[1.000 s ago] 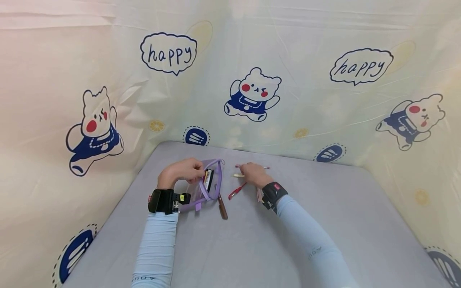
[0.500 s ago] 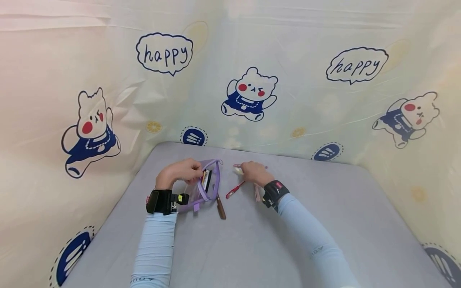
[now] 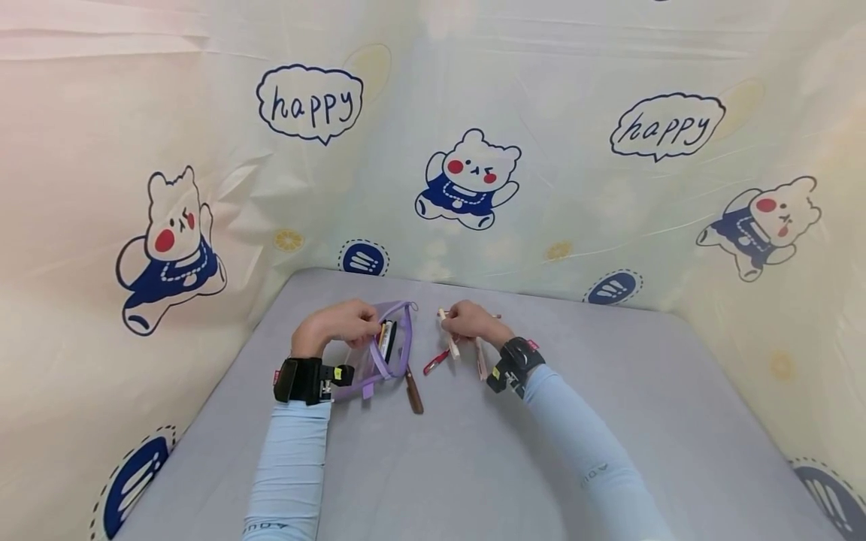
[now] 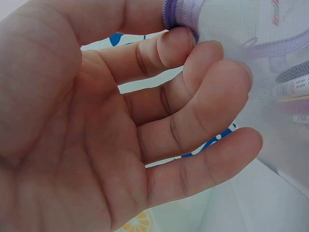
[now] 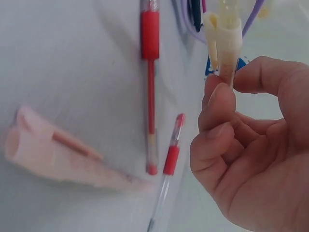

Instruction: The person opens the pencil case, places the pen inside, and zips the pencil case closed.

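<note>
Two hands (image 3: 345, 321) (image 3: 473, 321) are accompanying one pouch (image 3: 408, 342) and, outside it, two red pens (image 5: 150, 36) (image 5: 171, 160), one brown pen (image 3: 415, 394) and two pale pens (image 5: 229, 41) (image 5: 60, 152).

Arms (image 3: 289, 458) (image 3: 588, 443) forward, both hands (image 3: 343, 321) (image 3: 471, 321) in pinches

Soft, diffuse light; right wrist view seems slightly blurred.

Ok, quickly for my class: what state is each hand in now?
Left hand: closed, pinching the purple-edged pouch.
Right hand: closed, pinching a cream-coloured pen.
</note>
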`<state>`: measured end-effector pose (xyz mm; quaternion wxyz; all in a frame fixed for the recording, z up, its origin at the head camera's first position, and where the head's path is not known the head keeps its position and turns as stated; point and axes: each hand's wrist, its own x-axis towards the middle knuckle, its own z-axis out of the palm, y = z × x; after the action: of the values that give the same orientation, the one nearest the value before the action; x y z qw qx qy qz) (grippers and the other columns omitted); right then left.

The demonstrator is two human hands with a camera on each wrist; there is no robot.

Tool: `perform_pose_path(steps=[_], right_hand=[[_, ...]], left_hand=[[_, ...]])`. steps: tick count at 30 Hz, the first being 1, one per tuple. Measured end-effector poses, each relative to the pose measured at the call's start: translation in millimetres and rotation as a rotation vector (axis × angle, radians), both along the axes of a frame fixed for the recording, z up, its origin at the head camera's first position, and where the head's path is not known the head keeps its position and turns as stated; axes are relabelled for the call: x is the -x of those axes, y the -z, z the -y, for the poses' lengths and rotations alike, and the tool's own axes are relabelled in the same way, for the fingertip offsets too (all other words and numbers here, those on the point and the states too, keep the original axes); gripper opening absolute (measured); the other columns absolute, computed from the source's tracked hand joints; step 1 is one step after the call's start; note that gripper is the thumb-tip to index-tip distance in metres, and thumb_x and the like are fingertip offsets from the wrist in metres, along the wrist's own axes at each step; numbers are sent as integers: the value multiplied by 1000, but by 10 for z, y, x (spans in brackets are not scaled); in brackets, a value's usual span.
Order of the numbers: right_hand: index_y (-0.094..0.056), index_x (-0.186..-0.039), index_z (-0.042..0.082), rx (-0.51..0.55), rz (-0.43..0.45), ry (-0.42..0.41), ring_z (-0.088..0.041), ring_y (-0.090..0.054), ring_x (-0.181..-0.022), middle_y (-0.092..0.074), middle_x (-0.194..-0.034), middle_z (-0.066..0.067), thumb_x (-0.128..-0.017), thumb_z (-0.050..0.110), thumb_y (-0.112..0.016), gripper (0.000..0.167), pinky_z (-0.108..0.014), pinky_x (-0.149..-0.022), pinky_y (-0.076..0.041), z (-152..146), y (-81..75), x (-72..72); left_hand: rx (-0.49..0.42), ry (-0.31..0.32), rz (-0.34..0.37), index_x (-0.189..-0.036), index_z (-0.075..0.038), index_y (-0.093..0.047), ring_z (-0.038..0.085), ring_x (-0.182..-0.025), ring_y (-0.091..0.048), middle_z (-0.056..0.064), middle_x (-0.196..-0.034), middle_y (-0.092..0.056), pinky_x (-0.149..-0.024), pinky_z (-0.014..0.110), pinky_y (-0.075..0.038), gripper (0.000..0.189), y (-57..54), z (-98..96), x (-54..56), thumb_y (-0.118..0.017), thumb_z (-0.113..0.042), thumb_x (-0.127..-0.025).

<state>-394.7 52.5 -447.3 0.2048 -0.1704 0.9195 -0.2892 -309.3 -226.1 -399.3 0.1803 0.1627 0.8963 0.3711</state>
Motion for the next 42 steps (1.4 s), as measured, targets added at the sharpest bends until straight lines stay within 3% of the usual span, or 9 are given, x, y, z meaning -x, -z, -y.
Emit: perform_pose_path(steps=[7, 14, 19, 33, 42], right_hand=[[-63, -102, 1, 161, 108, -48, -13, -47, -52, -57, -68, -1, -95, 21, -52, 25, -38, -56, -39, 61, -38, -50], [-61, -122, -3, 275, 235, -44, -13, -51, -54, -57, -70, -1, -94, 20, -54, 37, -40, -62, -44, 139, -21, -115], [-63, -119, 1, 317, 297, -24, -12, -51, -52, -56, -69, -1, -95, 21, -55, 32, -35, -59, -45, 238, 49, -123], [-65, -101, 7, 362, 330, 27, -13, -51, -53, -57, -73, -3, -95, 23, -56, 20, -27, -51, -42, 506, 134, -167], [-63, -93, 8, 361, 274, -9, -11, -51, -53, -57, -69, 0, -93, 22, -56, 16, -28, -52, -40, 629, 125, -197]], left_hand=[[-10, 1, 2, -77, -5, -56, 16, -65, -53, 2, -71, -56, -61, 27, -47, 16, 9, -1, 28, -49, -7, -91], [1, -11, 11, -76, -6, -57, 15, -65, -54, 2, -72, -57, -61, 28, -48, 16, 12, 11, 23, -50, -8, -90], [9, -16, 7, -76, -7, -57, 16, -66, -54, 2, -72, -57, -62, 29, -49, 16, 9, 10, 21, -51, -10, -90], [15, -24, -3, -78, -5, -59, 17, -66, -55, 3, -72, -58, -62, 29, -49, 16, -3, -22, 2, -51, -10, -91], [15, -15, -2, -78, -6, -58, 17, -66, -55, 4, -72, -58, -62, 29, -49, 17, -13, -12, 4, -50, -10, -91]])
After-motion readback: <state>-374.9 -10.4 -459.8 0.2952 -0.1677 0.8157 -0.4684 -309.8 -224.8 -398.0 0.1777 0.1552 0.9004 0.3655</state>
